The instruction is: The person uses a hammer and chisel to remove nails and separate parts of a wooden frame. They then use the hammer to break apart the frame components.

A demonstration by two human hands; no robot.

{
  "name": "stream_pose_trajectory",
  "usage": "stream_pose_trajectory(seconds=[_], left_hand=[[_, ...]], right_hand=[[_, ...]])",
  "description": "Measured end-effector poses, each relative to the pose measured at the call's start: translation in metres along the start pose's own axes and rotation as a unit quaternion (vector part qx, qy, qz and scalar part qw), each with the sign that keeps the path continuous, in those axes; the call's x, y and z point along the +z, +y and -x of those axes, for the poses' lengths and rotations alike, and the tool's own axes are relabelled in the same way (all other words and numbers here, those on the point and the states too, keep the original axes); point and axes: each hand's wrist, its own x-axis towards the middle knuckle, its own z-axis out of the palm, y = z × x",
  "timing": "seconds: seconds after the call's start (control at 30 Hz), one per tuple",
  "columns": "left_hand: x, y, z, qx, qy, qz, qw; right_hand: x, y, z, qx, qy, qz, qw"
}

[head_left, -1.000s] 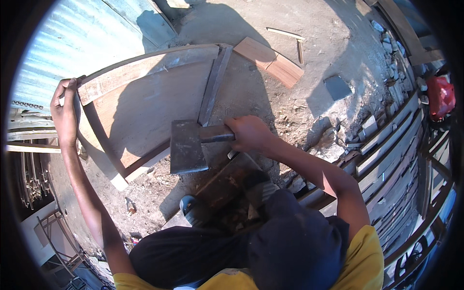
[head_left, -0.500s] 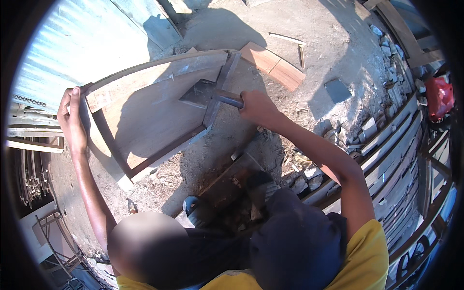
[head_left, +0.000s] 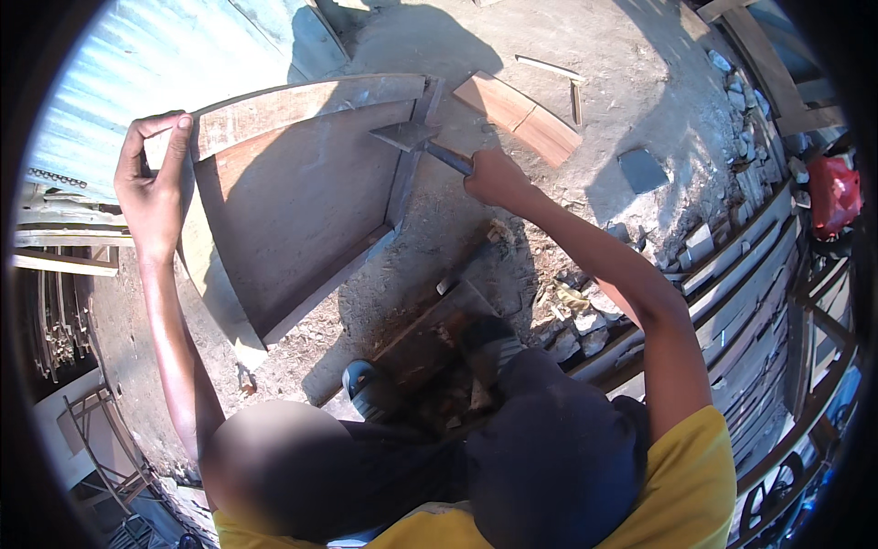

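My left hand grips the upper left corner of a wooden framed panel, thumb on the near side and fingers bent round the edge. The panel has pale and dark wooden rails round a flat brown board, and stands tilted above the ground. My right hand is closed round the handle of a hatchet with a dark, wedge-shaped head. That head is at the panel's right rail, near its upper end; whether it touches the wood I cannot tell.
A reddish plank lies beyond the panel, near thin sticks and a dark square piece. Stacked boards and rubble are on the right, with a red bag. Corrugated sheeting stands at the far left. A wooden block lies between my feet.
The hatchet's head has risen and turned from broadside to nearly edge-on, moving slightly right with my right hand. The panel has tilted a little, its left corner shifting right with my left hand.
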Motion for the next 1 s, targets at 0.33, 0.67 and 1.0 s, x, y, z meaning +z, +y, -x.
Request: stream_pose_trajectory(seconds=[0.33, 0.67, 1.0], left_hand=[[-0.024, -0.026, 0.006, 0.034, -0.019, -0.041, 0.998], [-0.011, -0.007, 0.004, 0.041, -0.023, -0.024, 0.999], [-0.023, -0.023, 0.02, 0.043, -0.016, -0.042, 0.998]], right_hand=[[-0.026, -0.047, 0.045, -0.351, -0.03, 0.02, 0.936], [-0.02, -0.011, 0.022, -0.108, -0.04, -0.003, 0.993], [0.018, -0.013, 0.039, -0.257, -0.05, 0.023, 0.965]])
